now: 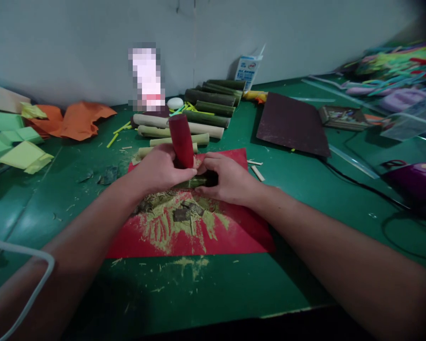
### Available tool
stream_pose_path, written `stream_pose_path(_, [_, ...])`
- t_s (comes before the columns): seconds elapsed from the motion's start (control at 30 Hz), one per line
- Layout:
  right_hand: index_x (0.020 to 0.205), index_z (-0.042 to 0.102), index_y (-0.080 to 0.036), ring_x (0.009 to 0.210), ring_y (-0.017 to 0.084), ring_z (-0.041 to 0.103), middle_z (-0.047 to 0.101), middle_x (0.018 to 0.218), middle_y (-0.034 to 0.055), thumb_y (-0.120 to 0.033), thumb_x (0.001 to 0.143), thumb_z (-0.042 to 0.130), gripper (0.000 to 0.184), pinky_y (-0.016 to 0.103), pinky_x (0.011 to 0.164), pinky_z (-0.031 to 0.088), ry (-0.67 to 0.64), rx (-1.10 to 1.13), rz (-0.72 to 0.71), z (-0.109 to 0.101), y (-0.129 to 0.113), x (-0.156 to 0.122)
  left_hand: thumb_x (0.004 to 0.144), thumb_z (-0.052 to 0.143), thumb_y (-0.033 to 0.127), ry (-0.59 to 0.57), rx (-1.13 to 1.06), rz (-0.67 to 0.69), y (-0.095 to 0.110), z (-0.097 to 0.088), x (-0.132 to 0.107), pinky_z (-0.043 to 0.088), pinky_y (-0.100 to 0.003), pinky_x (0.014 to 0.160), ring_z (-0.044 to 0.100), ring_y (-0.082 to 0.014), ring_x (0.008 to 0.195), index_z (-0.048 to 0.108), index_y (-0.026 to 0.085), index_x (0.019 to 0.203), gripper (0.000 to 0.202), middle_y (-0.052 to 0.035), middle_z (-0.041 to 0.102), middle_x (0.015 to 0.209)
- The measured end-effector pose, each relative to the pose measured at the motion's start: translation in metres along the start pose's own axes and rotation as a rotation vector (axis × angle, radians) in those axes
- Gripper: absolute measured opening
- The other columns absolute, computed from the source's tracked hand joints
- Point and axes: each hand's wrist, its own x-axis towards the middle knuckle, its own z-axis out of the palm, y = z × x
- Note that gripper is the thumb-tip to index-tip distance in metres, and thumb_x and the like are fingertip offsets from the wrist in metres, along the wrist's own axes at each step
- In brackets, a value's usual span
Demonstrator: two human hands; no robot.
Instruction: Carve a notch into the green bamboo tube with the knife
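A green table bore everything. On it, before the person, lay a red sheet, which probably served to catch waste and spare the tabletop. A dark sheet lay farther right, well apart from the hands. Behind the red sheet the tubes lay roughly side by side, perhaps so ranked to stop them rolling about and leave the front free.

The left hand was curled round the foot of a red roll, thumb across the front, its other fingers mostly hidden. The right hand gripped a green piece crosswise beneath the roll, fingers bent over it; the closeness of the hands likely steadied both things above the sheet.

Against the wall leaned a carton with a straw in it; how full it was could not be told. Beyond the dark sheet, a shallow box held small mixed bits, too blurred to name. Dark flakes and pale dust littered the red sheet just below the hands.
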Motion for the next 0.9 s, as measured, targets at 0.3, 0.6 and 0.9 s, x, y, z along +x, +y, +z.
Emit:
stream_pose_path(0.3, [0.085, 0.060, -0.020, 0.091, 0.021, 0.058, 0.061, 0.096, 0.0044, -0.016, 0.072, 0.078, 0.023, 0.033, 0.078, 0.044, -0.032, -0.054, 0.016, 0.000, -0.002, 0.000, 0.074, 0.078, 0.032, -0.116, -0.254, -0.242, -0.007, -0.006, 0.007, 0.038, -0.024, 0.049, 0.051, -0.0100, 0.051, 0.074, 0.017, 0.077, 0.016, 0.0022, 0.063, 0.056])
stream_pose_path(0.6, [0.086, 0.060, -0.020, 0.091, 0.021, 0.059, 0.062, 0.097, 0.0046, -0.015, 0.071, 0.079, 0.024, 0.033, 0.078, 0.044, -0.023, -0.049, 0.003, 0.001, 0.000, 0.000, 0.064, 0.084, 0.034, -0.113, -0.346, -0.282, -0.012, -0.004, 0.009, 0.042, -0.025, 0.055, 0.056, -0.0126, 0.058, 0.073, 0.017, 0.073, 0.022, -0.0005, 0.066, 0.062])
stream_pose_path(0.9, [0.089, 0.063, -0.019, 0.097, 0.023, 0.062, 0.065, 0.101, 0.0064, -0.019, 0.072, 0.082, 0.025, 0.036, 0.085, 0.049, -0.019, -0.037, 0.032, 0.001, -0.001, 0.000, 0.073, 0.080, 0.049, 0.031, -0.285, -0.236, -0.004, -0.004, 0.000, 0.041, -0.025, 0.051, 0.054, -0.0123, 0.051, 0.070, 0.018, 0.074, 0.033, 0.0007, 0.061, 0.056])
